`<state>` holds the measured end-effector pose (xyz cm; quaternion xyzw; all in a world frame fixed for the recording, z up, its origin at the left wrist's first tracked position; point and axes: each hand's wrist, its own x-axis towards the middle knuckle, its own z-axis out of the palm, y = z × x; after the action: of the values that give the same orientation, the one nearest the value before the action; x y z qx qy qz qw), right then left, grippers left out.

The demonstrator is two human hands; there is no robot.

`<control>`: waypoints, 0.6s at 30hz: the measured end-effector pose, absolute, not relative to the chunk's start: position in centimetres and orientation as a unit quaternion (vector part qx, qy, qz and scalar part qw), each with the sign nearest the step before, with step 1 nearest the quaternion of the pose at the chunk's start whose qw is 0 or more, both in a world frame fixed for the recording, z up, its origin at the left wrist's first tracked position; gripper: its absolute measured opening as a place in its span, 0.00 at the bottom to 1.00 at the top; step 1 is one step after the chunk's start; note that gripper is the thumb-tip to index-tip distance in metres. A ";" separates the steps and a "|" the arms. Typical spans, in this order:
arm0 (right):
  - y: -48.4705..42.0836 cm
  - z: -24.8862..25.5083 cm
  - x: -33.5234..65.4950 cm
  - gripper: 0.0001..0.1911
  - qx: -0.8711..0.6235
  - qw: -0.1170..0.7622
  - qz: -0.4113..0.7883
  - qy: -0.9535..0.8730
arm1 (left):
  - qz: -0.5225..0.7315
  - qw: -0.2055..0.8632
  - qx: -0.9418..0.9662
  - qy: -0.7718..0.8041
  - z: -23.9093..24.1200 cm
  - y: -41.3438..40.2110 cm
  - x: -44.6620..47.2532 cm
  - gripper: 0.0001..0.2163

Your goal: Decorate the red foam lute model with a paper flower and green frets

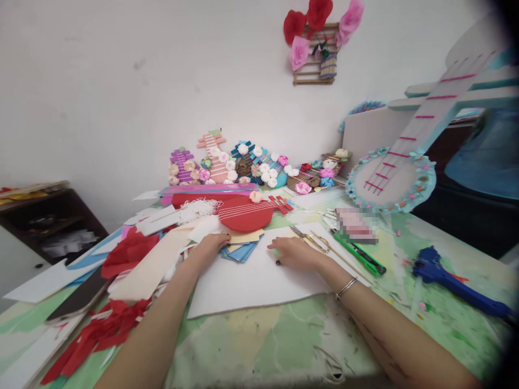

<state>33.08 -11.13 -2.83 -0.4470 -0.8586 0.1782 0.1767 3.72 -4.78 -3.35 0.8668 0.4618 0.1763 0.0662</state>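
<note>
My left hand [210,246] reaches forward to a small stack of tan and blue paper pieces [242,244] at the far edge of a large white sheet [251,281]; its fingers lie curled on the stack, and whether they grip anything I cannot tell. My right hand [292,253] rests palm down on the white sheet, fingers flat and a little apart, holding nothing. A silver bangle [345,287] circles that wrist. Gold-handled scissors [311,239] lie just beyond the right hand's fingertips.
A red paper guitar [243,212] lies behind the stack, with small flowered craft guitars [251,167] along the wall. Red crepe paper [127,251], cream sheets and a dark phone [79,300] crowd the left. A green utility knife [359,255], blue glue gun [450,278] and large banjo model [391,181] lie right.
</note>
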 end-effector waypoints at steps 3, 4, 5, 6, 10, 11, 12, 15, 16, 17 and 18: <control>-10.8 -3.3 33.2 0.24 -0.471 0.205 0.188 -0.837 | 0.204 0.082 0.854 0.471 -3.5 -5.2 3.4 0.10; -10.7 -3.5 33.3 0.23 -0.476 0.218 0.194 -0.829 | 0.218 0.087 0.848 0.476 -3.5 -5.3 3.3 0.09; -10.6 -3.6 33.4 0.22 -0.482 0.234 0.199 -0.820 | 0.236 0.091 0.839 0.482 -3.4 -5.5 3.3 0.09; -10.5 -3.7 33.5 0.21 -0.490 0.253 0.205 -0.808 | 0.258 0.094 0.828 0.488 -3.2 -5.7 3.3 0.09; -10.4 -3.7 33.3 0.19 -0.512 0.357 0.234 -0.745 | 0.368 0.119 0.769 0.510 -1.9 -7.2 3.8 0.10; -10.4 -3.5 33.2 0.19 -0.506 0.384 0.247 -0.732 | 0.393 0.137 0.755 0.507 -1.6 -7.7 4.2 0.11; -10.5 -3.4 33.0 0.20 -0.494 0.407 0.265 -0.721 | 0.413 0.161 0.743 0.501 -1.3 -8.3 4.8 0.12; -11.0 -2.8 32.2 0.22 -0.444 0.453 0.322 -0.703 | 0.436 0.265 0.729 0.456 -0.9 -10.1 7.0 0.17; -11.2 -2.7 31.9 0.22 -0.428 0.462 0.340 -0.698 | 0.438 0.298 0.726 0.438 -0.9 -10.5 7.8 0.17; -11.3 -2.6 31.6 0.22 -0.415 0.470 0.355 -0.694 | 0.437 0.328 0.723 0.423 -1.1 -10.9 8.5 0.17; -11.4 -2.6 31.4 0.21 -0.406 0.476 0.368 -0.688 | 0.438 0.353 0.717 0.411 -1.3 -11.2 9.1 0.16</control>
<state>31.45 -11.44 -2.61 -0.4055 -0.6883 0.3680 0.4758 9.06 -11.20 -1.26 0.7172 0.4110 0.4381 0.3532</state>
